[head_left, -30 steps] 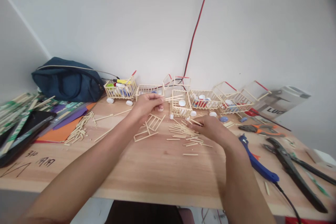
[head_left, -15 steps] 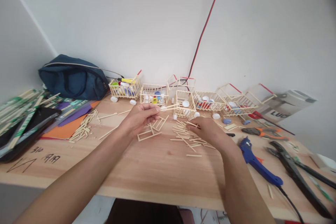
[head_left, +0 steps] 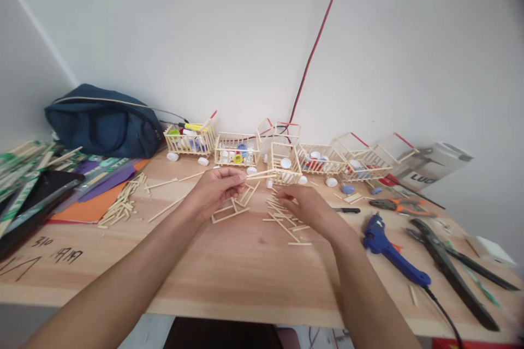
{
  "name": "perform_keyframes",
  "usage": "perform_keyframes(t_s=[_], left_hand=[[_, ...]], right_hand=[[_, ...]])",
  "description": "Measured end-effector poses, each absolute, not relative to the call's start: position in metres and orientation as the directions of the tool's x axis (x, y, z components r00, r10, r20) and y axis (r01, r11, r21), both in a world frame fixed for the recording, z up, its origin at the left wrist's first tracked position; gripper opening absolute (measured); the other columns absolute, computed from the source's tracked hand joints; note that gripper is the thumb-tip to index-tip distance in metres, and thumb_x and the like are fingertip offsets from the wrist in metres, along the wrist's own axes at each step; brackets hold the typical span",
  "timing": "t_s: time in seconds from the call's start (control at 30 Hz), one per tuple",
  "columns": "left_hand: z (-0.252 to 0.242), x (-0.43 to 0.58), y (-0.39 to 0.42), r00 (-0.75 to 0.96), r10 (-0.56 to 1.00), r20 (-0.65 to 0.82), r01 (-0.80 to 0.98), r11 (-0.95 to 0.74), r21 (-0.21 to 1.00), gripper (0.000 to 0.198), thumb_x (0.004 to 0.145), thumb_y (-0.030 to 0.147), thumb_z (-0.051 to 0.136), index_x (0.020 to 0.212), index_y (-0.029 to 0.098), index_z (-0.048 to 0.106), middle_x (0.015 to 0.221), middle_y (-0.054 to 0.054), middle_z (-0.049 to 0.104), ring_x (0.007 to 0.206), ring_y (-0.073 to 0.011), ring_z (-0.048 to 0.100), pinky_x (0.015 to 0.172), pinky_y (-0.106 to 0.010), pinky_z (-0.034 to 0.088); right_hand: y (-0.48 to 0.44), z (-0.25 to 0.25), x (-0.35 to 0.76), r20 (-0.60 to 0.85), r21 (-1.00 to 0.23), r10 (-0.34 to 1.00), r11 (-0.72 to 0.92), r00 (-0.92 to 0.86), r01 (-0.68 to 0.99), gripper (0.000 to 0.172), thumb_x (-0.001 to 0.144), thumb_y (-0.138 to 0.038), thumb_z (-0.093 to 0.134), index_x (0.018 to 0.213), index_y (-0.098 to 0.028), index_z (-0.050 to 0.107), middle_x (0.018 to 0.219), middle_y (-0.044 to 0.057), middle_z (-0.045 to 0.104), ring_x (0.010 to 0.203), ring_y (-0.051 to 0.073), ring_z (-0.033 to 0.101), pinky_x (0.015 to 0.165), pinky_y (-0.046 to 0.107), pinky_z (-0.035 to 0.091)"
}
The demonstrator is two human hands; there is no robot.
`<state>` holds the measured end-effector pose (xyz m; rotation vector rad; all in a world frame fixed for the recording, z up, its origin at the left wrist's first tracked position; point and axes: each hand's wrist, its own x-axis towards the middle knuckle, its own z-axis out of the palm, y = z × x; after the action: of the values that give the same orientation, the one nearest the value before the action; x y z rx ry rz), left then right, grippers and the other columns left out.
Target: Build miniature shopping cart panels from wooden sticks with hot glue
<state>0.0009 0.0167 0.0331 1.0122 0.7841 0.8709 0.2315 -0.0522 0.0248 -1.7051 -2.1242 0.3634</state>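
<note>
My left hand (head_left: 223, 188) is closed in a pinch around a few thin wooden sticks (head_left: 260, 174), which point to the right above the table. Just under it lie flat frames made of glued sticks (head_left: 230, 214). My right hand (head_left: 301, 204) reaches down over a loose pile of short wooden sticks (head_left: 282, 219). Its fingers are bent together at the pile's far left part, and whatever is between the fingertips is hidden. Close behind both hands stands a small stick-built cart (head_left: 285, 166) with white bottle caps.
More little stick carts (head_left: 190, 139) line the wall, loaded with caps. On the right lie a blue glue gun (head_left: 393, 253), pliers (head_left: 403, 206) and large cutters (head_left: 450, 270). At left are a blue bag (head_left: 102, 125), coloured paper (head_left: 88, 207) and another stick pile (head_left: 125, 202).
My right hand has shifted left across the loose sticks, toward my left hand. A stick seen at its fingertips before no longer shows. The left hand keeps its pinch; the whole view has shifted slightly.
</note>
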Motion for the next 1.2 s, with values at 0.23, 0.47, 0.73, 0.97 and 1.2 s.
perform_keyframes(t_s=[0.23,0.47,0.73,0.97,1.2], left_hand=[[0.033,0.001,0.017,0.384,0.919,-0.083,-0.084,0.124,0.989,0.019,0.061,0.025,0.078,0.068,0.011,0.068,0.056,0.000,0.062,0.050,-0.0068,0.053,0.053,-0.019,0.044],[0.034,0.004,0.014,0.446,0.895,-0.028,0.040,0.011,0.999,0.004,0.063,0.015,0.069,0.062,0.012,0.067,0.047,0.002,0.057,0.044,-0.0063,0.049,0.046,-0.017,0.037],[0.033,0.003,0.019,0.417,0.909,0.021,0.003,-0.024,1.000,0.019,0.061,0.011,0.061,0.079,0.012,0.067,0.050,0.005,0.055,0.045,-0.0066,0.048,0.047,-0.017,0.035],[0.027,0.000,0.025,0.349,0.935,0.069,0.105,-0.112,0.988,0.008,0.064,0.019,0.059,0.068,0.013,0.064,0.048,0.007,0.047,0.046,-0.0066,0.038,0.048,-0.019,0.029],[0.013,0.008,0.016,0.440,0.888,0.129,0.189,-0.232,0.954,0.012,0.065,0.018,0.057,0.066,0.013,0.068,0.064,0.000,0.062,0.064,-0.0126,0.054,0.059,-0.022,0.038]], right_hand=[[-0.056,0.044,0.221,0.491,-0.480,0.871,0.289,-0.019,0.828,0.026,0.094,-0.030,0.047,0.097,-0.020,0.071,0.099,0.009,0.072,0.093,0.021,0.065,0.081,0.033,0.048],[-0.053,0.034,0.198,0.467,-0.416,0.844,0.472,-0.263,0.777,0.020,0.092,-0.029,0.054,0.095,-0.023,0.073,0.093,0.007,0.072,0.088,0.021,0.063,0.081,0.034,0.047],[-0.051,0.031,0.185,0.242,-0.557,0.947,0.314,-0.212,0.769,0.018,0.086,-0.024,0.051,0.075,-0.019,0.064,0.066,0.000,0.063,0.060,0.012,0.053,0.060,0.025,0.038],[0.007,0.090,0.166,0.050,-0.712,0.998,0.056,-0.029,0.700,0.023,0.079,-0.035,0.057,0.065,-0.017,0.058,0.055,-0.002,0.054,0.048,0.008,0.043,0.048,0.021,0.032],[0.108,0.117,0.109,-0.219,-0.410,0.972,-0.168,0.083,0.896,0.021,0.077,-0.019,0.061,0.057,-0.015,0.057,0.050,-0.001,0.053,0.040,0.005,0.035,0.044,0.022,0.030]])
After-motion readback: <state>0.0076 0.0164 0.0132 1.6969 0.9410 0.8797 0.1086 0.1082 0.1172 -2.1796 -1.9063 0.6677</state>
